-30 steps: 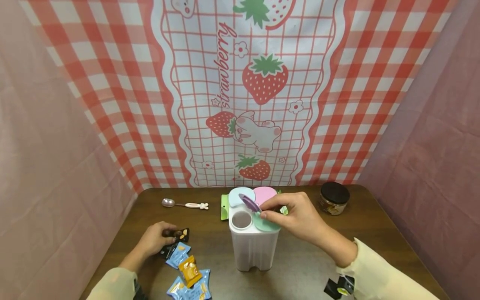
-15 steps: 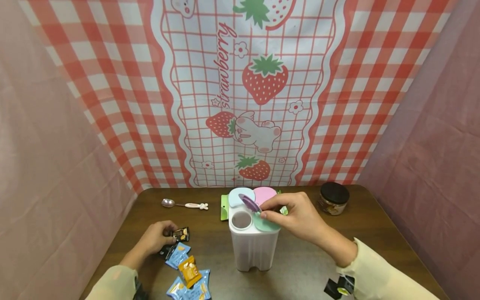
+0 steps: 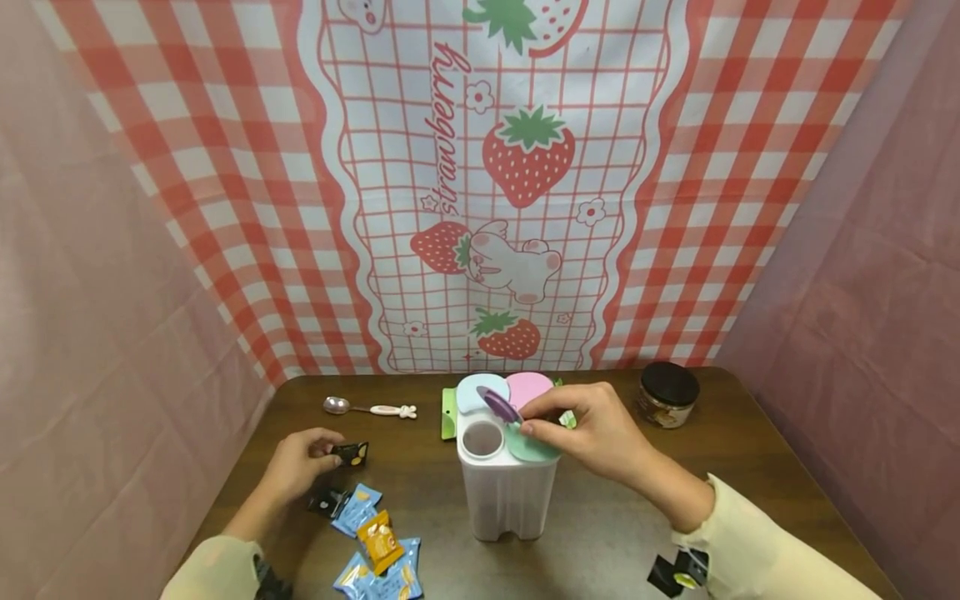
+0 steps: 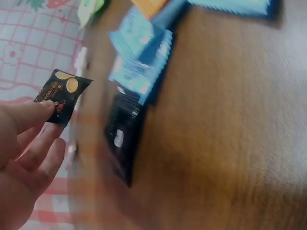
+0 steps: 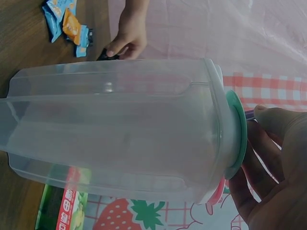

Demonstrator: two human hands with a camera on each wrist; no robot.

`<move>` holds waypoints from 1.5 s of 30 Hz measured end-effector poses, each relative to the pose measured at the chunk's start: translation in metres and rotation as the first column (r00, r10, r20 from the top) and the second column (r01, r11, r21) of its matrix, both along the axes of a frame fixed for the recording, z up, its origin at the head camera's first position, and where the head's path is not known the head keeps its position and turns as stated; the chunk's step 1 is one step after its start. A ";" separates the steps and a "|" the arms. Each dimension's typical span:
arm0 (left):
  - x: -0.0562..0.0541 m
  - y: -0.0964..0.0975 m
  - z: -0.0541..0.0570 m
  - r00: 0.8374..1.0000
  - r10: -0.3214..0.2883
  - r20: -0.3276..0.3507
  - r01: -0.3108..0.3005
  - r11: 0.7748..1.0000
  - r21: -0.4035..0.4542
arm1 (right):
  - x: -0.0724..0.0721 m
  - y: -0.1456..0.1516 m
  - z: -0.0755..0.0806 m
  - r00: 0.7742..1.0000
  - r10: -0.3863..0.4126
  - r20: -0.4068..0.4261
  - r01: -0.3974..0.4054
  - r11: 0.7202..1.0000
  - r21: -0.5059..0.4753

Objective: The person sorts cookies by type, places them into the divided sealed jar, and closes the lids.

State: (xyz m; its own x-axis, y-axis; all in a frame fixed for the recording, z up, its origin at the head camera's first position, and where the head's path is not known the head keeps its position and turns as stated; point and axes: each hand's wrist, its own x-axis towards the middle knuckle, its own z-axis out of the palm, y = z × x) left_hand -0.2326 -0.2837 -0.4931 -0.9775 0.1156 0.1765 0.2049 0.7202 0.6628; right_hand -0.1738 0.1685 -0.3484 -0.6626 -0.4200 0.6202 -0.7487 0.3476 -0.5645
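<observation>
Purple lid (image 3: 499, 405), lower centre of the head view: tilted up, its edge pinched by the right hand (image 3: 600, 432). Round hole (image 3: 483, 438) uncovered, lower left of the white top of the upright container (image 3: 506, 504). Lower left of frame: left hand (image 3: 292, 468), thumb and finger narrowed on a small black packet (image 3: 352, 454). Just below, a second black packet (image 3: 328, 502) meets a blue packet (image 3: 357, 510); an orange packet (image 3: 380, 542) lies on more blue ones.

Left wrist view: small black packet at left of frame, thumb on its printed face, outer half free. Judged clear of the table (image 4: 230, 158). Second black packet blurred, left of centre.

Right wrist view: container runs sideways across the frame; right thumb on a sliver of purple lid at right, beside the green lid (image 5: 237, 134). Left hand with its packet at upper middle.

Method (judgement): a light edge pinch suits the packet; squeezing could crush the contents. Free corner best led forward, fingertips clear of the hole's rim. Lid best angled well back, without tugging: the thin-walled container looks light and could tip.
</observation>
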 end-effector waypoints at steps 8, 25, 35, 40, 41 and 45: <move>0.006 0.012 0.033 0.996 -0.023 -0.089 0.026 0.999 0.042 | 0.000 0.000 0.002 0.999 -0.013 0.031 0.012 1.000 0.011; 0.037 0.090 0.127 0.957 -0.208 -0.203 0.250 0.945 0.210 | 0.000 0.000 0.000 1.000 -0.011 0.016 0.011 1.000 -0.002; 0.049 0.130 0.154 0.901 -0.301 -0.313 0.393 0.871 0.294 | 0.000 0.000 0.001 1.000 0.002 -0.008 -0.002 1.000 -0.018; 0.052 0.144 0.155 0.899 -0.333 -0.285 0.418 0.845 0.334 | 0.001 0.000 0.001 1.000 -0.004 0.001 0.004 1.000 -0.012; 0.052 0.146 0.155 0.898 -0.336 -0.284 0.421 0.845 0.330 | 0.001 0.000 0.001 1.000 -0.004 0.003 0.004 1.000 -0.012; 0.051 0.153 0.153 0.881 -0.361 -0.306 0.446 0.849 0.283 | 0.001 0.000 0.000 1.000 -0.008 0.008 0.008 1.000 -0.009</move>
